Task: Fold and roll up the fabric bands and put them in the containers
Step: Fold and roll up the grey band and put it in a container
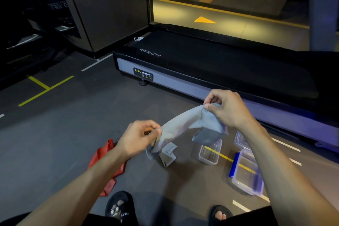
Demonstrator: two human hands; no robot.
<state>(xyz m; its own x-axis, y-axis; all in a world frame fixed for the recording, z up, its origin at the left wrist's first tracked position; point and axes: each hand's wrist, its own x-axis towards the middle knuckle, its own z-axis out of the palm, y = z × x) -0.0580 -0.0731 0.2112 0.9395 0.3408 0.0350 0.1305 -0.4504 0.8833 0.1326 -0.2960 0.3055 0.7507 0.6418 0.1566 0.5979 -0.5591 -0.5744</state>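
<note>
Head view: grey band hangs in the air btwn both hands, above the floor. Left hand pinches its lower-left end w/ thumb & fingertips; right hand pinches the upper-right end, held higher. Band sags in an arc, wrinkled, w/ folded ends dangling under each hand. Red band lies crumpled on the floor under the left forearm. Small clear box sits open below the grey band; bigger clear box w/ blue clips just right of it. Treadmill beyond.
</note>
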